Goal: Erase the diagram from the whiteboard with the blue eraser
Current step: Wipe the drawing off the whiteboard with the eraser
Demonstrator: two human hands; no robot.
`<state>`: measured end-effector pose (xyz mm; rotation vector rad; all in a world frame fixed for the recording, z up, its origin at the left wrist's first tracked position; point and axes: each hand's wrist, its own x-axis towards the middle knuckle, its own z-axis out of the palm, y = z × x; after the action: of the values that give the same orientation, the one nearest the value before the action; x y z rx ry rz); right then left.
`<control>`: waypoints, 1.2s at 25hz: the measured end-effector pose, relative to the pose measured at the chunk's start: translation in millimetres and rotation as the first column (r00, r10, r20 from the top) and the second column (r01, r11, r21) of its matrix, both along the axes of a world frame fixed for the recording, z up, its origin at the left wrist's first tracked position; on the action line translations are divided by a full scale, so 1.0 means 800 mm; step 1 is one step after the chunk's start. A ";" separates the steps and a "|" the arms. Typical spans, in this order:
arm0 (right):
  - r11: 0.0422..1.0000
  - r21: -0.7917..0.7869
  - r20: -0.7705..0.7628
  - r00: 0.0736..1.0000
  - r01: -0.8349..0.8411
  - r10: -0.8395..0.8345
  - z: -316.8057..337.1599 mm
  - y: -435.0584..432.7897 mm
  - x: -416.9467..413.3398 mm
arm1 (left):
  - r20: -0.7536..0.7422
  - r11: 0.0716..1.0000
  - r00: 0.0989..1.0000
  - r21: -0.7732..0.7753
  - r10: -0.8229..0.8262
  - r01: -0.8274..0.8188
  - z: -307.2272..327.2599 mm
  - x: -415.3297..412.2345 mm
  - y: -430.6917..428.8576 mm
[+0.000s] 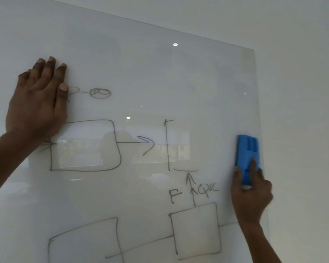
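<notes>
Right hand (252, 194) gripping blue eraser (247, 158) on whiteboard (160, 73), diagram (85, 145) visible

soft even light | ceiling-lamp glare on whiteboard (160, 73) | mild blur

Glossy whiteboard (160, 73) bearing marker diagram (85, 145).
</notes>
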<state>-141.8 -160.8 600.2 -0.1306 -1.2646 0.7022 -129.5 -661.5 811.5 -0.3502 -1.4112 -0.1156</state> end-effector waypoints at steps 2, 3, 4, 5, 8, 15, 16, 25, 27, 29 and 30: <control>0.983 -0.171 0.016 0.998 -0.061 0.064 0.019 -0.010 0.000 | -0.032 0.999 0.999 -0.017 0.035 -0.036 -0.003 0.005 0.007; 0.989 -0.135 0.005 0.998 -0.054 0.055 0.022 -0.027 0.000 | -0.033 0.999 0.998 -0.015 0.052 -0.053 -0.004 0.007 0.009; 0.999 -0.027 -0.009 0.999 -0.033 0.033 0.018 -0.045 0.000 | -0.026 0.998 0.998 -0.006 0.056 -0.056 -0.005 0.009 0.009; 0.992 0.127 -0.021 1.000 -0.004 0.006 0.007 -0.063 0.000 | -0.021 0.999 0.998 0.001 0.052 -0.052 -0.005 0.010 0.010; 0.882 0.468 0.010 0.998 0.046 -0.057 -0.018 -0.068 0.001 | 0.006 0.998 0.998 0.010 0.058 -0.058 -0.007 0.018 0.012; 0.983 -0.171 0.066 0.994 -0.074 0.087 0.024 -0.010 0.005 | 0.037 0.993 0.993 0.020 0.116 -0.117 -0.009 0.028 0.024; 0.993 -0.101 0.044 0.996 -0.069 0.073 0.023 -0.028 0.005 | 0.036 0.993 0.993 0.020 0.116 -0.116 -0.009 0.028 0.024; 1.000 -0.013 0.045 0.999 0.015 -0.015 -0.003 0.015 0.003 | 0.000 0.994 0.994 0.026 0.106 -0.106 -0.009 0.021 0.016; 0.978 -0.208 0.074 0.996 -0.029 0.046 0.015 0.021 0.002 | -0.024 0.994 0.993 0.021 0.112 -0.111 -0.007 0.016 0.015; 0.990 -0.138 0.041 0.998 -0.037 0.043 0.020 -0.009 0.003 | -0.045 0.993 0.992 0.019 0.115 -0.114 -0.003 0.012 0.013; 1.000 -0.004 0.020 1.000 -0.023 0.023 0.012 -0.032 0.003 | -0.049 0.993 0.992 0.019 0.115 -0.114 -0.002 0.010 0.010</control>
<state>-139.7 -186.2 610.2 -0.1268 -1.2861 0.7243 -121.2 -653.2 809.6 -0.2560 -1.3771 -0.0246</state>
